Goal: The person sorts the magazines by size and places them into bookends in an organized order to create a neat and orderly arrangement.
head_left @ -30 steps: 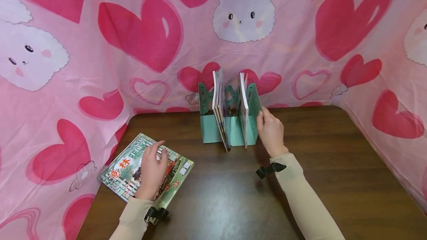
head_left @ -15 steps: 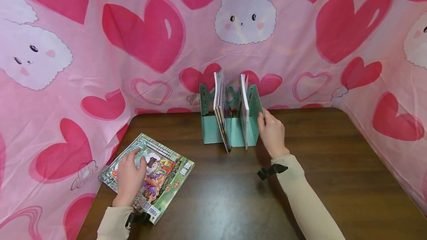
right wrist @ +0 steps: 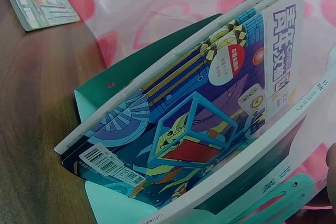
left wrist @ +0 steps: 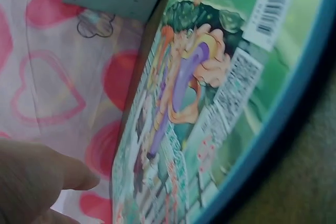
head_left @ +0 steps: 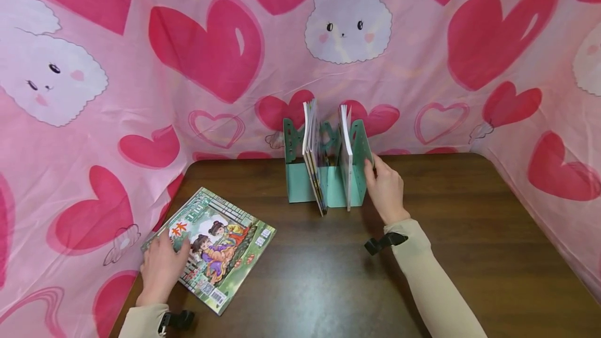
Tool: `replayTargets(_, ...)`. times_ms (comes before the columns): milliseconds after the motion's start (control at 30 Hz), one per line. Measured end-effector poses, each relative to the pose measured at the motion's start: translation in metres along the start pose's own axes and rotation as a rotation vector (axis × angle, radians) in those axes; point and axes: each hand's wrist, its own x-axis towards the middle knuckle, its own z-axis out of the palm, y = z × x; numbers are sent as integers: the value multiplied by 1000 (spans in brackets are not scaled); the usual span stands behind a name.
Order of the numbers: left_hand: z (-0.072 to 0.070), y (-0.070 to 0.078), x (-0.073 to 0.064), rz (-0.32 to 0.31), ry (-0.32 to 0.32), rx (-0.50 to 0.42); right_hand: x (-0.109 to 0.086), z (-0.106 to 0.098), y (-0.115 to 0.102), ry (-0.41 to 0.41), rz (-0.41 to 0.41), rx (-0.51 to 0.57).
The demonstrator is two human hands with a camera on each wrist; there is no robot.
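A green magazine (head_left: 220, 254) with two illustrated figures on its cover lies on the left of the table. Over its left corner is my left hand (head_left: 161, 267), fingers loosely bent along the edge and thumb over the cover. In the left wrist view, a digit of that hand (left wrist: 37, 177) stands apart from the magazine's surface. My right hand (head_left: 386, 186) grips the right side panel of a mint-green desktop book rack (head_left: 298, 181). Several thin magazines (head_left: 313, 158) lean in the rack's left slot, and a white-spined book (head_left: 346, 158) stands in the right one.
The dark wooden table (head_left: 319, 270) meets a pink cloth (head_left: 206, 129) printed with hearts and rabbits at the back and sides. The rack stands near the table's back edge, and the green magazine reaches close to the left edge.
My left hand has moved left and down across the magazine, from its middle to its left corner, uncovering the cover figures. The right hand stays on the rack panel.
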Motion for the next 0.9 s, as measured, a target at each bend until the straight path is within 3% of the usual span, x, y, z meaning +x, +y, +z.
replayTargets(267, -3, -7, -1, -33, -109, 22, -3, 2, 2, -26, 19, 19)
replayTargets(600, -8, -24, -4, -37, -178, 31, -4, 4, 4, 3, -8, 32)
replayTargets(900, -9, -28, 4, 14, -164, 29, -3, 5, 5, 24, -11, 24)
